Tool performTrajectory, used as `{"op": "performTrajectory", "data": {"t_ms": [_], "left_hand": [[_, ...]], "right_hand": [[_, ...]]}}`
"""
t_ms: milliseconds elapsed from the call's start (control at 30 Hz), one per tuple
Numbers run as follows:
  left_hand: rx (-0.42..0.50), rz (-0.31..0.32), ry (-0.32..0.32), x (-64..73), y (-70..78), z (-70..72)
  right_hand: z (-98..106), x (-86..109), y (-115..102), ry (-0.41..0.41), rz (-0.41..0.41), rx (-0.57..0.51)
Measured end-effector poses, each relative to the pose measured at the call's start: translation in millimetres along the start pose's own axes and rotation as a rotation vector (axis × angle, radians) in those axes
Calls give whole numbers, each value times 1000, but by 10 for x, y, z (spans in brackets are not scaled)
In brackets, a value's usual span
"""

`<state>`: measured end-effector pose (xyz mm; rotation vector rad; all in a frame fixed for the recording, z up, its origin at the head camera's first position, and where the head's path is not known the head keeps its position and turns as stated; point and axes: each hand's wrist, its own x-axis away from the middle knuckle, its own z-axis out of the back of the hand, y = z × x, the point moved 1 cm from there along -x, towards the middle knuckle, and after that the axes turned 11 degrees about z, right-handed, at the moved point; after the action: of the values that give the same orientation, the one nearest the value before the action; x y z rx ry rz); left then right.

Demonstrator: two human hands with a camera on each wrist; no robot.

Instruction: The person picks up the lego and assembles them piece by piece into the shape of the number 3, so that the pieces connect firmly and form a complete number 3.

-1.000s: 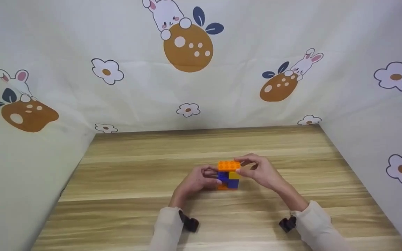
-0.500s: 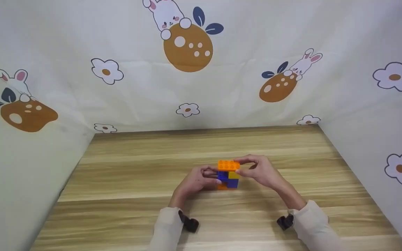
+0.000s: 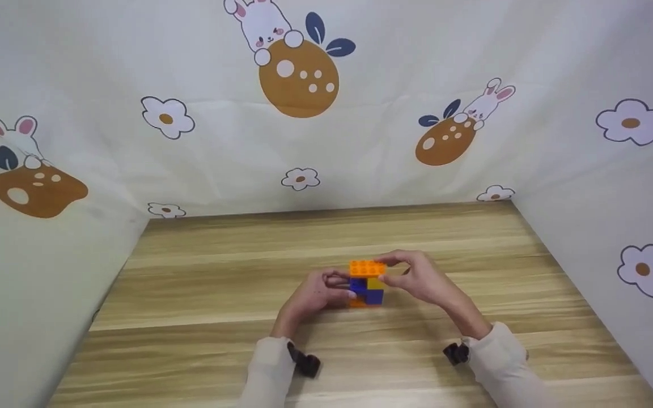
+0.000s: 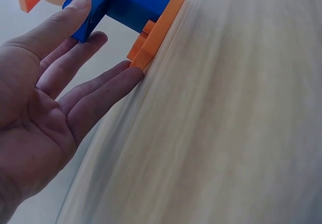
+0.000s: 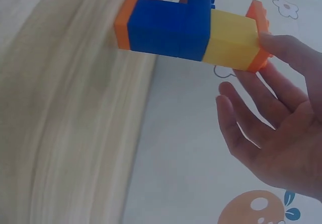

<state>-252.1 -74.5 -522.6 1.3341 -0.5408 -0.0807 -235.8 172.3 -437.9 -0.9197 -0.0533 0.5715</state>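
On the wooden table stands a small tower of toy building bricks. Its base is a thin orange brick [image 4: 160, 30]; above it come blue bricks [image 5: 166, 30], a yellow brick [image 5: 231, 39], and a flat studded orange brick [image 3: 367, 268] on top. The upper blue brick juts out to the left. My left hand [image 3: 313, 293] pinches that jutting end, thumb against it, while its lower fingertips reach the orange base in the left wrist view. With thumb and forefinger, my right hand [image 3: 424, 279] pinches the right end of the top orange brick; its other fingers are spread below.
The wooden tabletop [image 3: 219, 255] extends around the tower. A pale cloth [image 3: 236, 147] printed with rabbits, oranges and flowers rises behind and at both sides. Black straps with small devices [image 3: 306, 364] sit at both wrists by the light sleeves.
The whole head view has shifted slightly to the left. Both hands keep the same hold on the brick tower, with no other clear movement.
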Motion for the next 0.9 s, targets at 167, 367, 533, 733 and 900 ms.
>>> {"op": "performTrajectory", "data": {"t_ms": [167,367,533,733,900], "left_hand": [[2,1,-2,-3,23,9],[-6,10,-2,5,40,-6],[7,12,-9,19,25,0],[17,-2,-22,20,4,-7],[17,-6,-23,15,13,-15]], "right_hand": [[25,-24,-25,-3,29,23],[26,-8,-2,6,-11,-27],[-22,-47,-40,57,-76,-9],[-49,-70,-107,70,-65,74],[-45,-68,-92,73,-87,60]]}}
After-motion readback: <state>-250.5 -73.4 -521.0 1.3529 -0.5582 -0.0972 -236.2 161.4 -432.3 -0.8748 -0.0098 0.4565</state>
